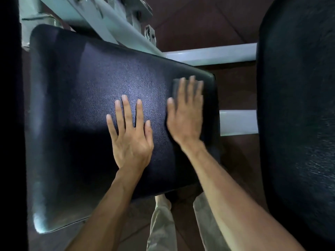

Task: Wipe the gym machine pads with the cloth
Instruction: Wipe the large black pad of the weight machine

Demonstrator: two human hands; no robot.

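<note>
A large black textured pad (87,98) fills the middle of the view. My left hand (131,138) lies flat on it with fingers spread and nothing under it. My right hand (186,115) is blurred and presses flat on a dark grey cloth (176,84) near the pad's right end. Only a strip of the cloth shows past my fingertips; the rest is hidden under the palm. A second black pad (299,105) stands at the right edge of the view.
Pale grey metal frame bars (212,53) run behind the main pad and between the two pads (238,122). The floor (199,20) is dark brown tile. My legs in light trousers (163,225) show below the pad.
</note>
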